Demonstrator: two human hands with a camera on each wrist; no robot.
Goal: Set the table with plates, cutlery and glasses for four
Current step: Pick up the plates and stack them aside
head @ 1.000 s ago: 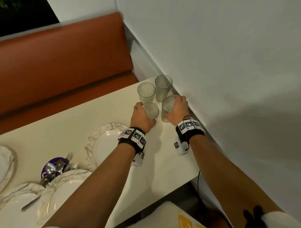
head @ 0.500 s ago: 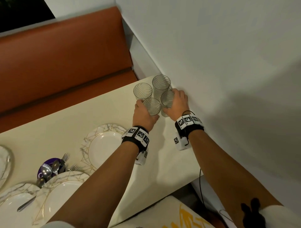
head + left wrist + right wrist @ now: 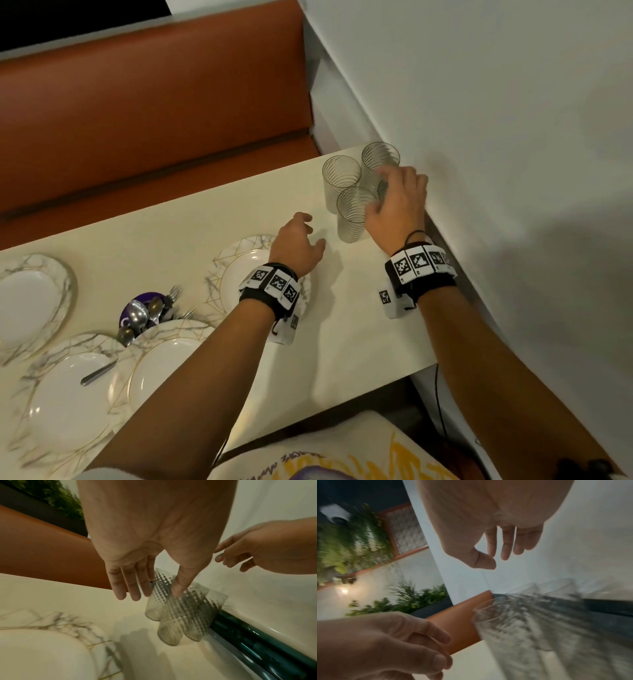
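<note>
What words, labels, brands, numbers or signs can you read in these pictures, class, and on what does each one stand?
No text can be read in any view.
Left wrist band: black-and-white square marker codes, not words.
Right wrist band: the same kind of marker codes; tiny print beneath them is too small to read.
Purple cutlery holder: a pale mark, too hidden to read.
Garment at the bottom edge: yellow and dark printed marks, too cut off to read.

Left hand point(image 3: 297, 241) low, fingers relaxed, holding nothing; right hand point(image 3: 397, 202) raised, fingers loosely spread, empty; both forearms extended forward.
</note>
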